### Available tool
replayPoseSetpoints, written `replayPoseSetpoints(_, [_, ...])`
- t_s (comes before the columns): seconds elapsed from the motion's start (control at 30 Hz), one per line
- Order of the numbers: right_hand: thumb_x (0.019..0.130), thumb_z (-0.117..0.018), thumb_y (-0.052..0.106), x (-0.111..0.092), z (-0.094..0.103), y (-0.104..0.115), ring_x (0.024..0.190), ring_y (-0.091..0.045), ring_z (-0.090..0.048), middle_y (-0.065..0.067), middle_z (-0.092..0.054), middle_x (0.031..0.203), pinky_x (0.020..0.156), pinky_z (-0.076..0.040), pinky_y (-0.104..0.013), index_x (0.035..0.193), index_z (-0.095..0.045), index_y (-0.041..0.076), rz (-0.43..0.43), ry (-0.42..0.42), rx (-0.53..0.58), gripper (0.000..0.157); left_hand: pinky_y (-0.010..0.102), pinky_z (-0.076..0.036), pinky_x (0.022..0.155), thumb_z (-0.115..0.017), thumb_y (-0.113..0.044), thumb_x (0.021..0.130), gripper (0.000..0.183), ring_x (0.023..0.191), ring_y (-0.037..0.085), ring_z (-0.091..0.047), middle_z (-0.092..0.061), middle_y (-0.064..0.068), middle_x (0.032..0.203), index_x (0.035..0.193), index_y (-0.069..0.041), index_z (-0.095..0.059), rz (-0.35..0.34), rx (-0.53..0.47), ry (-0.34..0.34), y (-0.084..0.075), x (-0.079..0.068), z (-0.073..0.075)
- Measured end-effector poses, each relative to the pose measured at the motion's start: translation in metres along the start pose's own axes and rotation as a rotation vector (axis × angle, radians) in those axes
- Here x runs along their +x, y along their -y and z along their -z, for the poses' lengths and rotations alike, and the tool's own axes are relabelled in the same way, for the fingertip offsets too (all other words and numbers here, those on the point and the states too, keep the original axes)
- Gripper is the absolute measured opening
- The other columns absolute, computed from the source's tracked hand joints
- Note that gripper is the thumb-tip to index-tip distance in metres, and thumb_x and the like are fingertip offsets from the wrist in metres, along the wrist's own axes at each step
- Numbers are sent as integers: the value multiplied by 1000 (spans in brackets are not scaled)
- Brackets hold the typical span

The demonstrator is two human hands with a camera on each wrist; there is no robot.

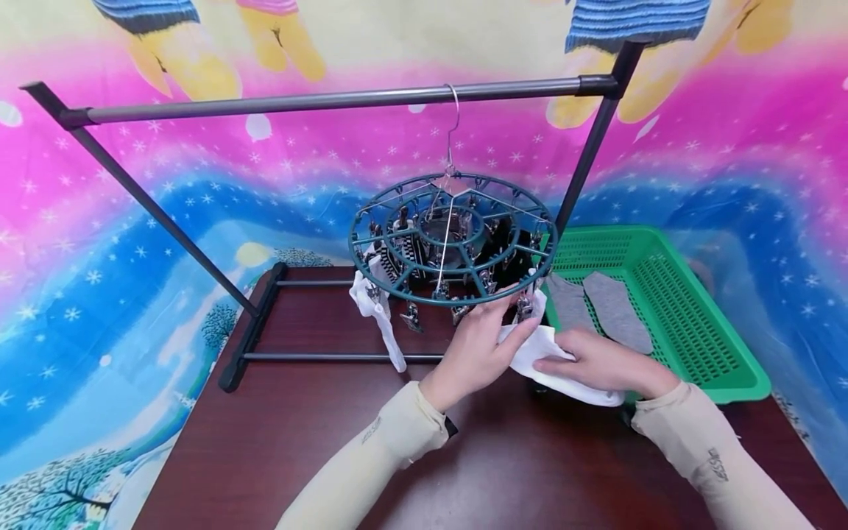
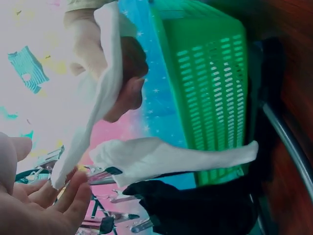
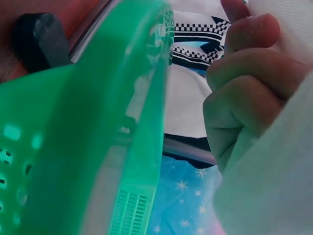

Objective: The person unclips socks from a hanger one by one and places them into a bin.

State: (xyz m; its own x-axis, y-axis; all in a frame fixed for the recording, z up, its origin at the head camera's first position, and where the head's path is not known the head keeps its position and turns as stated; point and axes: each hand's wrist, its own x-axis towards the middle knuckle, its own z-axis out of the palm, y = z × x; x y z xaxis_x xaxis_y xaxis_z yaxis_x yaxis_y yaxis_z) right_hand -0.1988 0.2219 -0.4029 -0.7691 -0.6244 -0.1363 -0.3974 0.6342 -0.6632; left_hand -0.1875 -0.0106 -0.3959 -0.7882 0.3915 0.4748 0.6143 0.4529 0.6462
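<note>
A white sock point(image 1: 563, 372) stretches between the two hands below the hanger's right side. My right hand point(image 1: 596, 358) grips it, fingers curled round the fabric. My left hand point(image 1: 473, 353) is under the rim of the round green clip hanger point(image 1: 453, 299), beside a metal clip point(image 1: 524, 308). In the left wrist view, the sock's free end overlaps the left fingers point(image 2: 76, 198), while the thumb stands apart from them. Another white sock point(image 2: 171, 157) hangs close by, with a black sock point(image 2: 195, 205) next to it.
The hanger hooks over a dark rack's top bar point(image 1: 331, 101). A white item point(image 1: 380, 309) and patterned socks point(image 1: 404, 254) hang on its left. At right, a green basket point(image 1: 718, 324) holds grey socks point(image 1: 616, 309). The rack's feet point(image 1: 255, 324) stand on the brown table point(image 1: 318, 419).
</note>
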Motion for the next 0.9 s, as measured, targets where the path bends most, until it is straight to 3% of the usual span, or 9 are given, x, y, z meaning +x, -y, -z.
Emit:
replayPoseSetpoints(0.13, [101, -68, 35, -2, 1, 0, 49, -5, -35, 8, -40, 57, 51, -30, -21, 69, -45, 13, -29, 0, -2, 45, 24, -54, 99, -56, -35, 107, 40, 123, 11, -66, -71, 3, 134, 141, -15, -63, 40, -41, 19, -1, 5, 1])
replayPoseSetpoints(0.27, [102, -66, 37, -3, 2, -1, 54, -6, -44, 7, -49, 63, 53, -37, -22, 85, -62, 10, -49, 14, 15, 32, 17, -52, 83, -59, -31, 107, 30, 103, 10, -68, -75, 2, 116, 130, -15, -69, 53, -102, 7, 0, 7, 3])
replayPoseSetpoints(0.43, [104, -63, 35, -5, 4, -4, 68, -5, -56, 6, -64, 81, 63, -47, -25, 113, -69, 8, -34, 17, 36, 29, 23, -50, 92, -60, -28, 106, 29, 104, 11, -67, -73, 2, 111, 128, -12, -68, 75, -174, 10, 4, 5, 6])
replayPoseSetpoints(0.7, [105, -62, 37, -7, 6, -5, 74, -5, -57, 6, -66, 90, 68, -46, -25, 118, -69, 10, -58, 25, 20, 32, 29, -51, 100, -60, -31, 106, 28, 107, 9, -68, -75, 2, 109, 126, -12, -68, 131, -205, 36, 7, 2, 10])
replayPoseSetpoints(0.9, [104, -62, 37, -7, 6, -5, 74, -5, -57, 6, -67, 90, 68, -46, -25, 116, -70, 11, -62, 18, 6, 30, 26, -51, 92, -59, -37, 106, 30, 105, 8, -65, -74, -3, 110, 120, -14, -73, 148, -127, 39, 6, 1, 13])
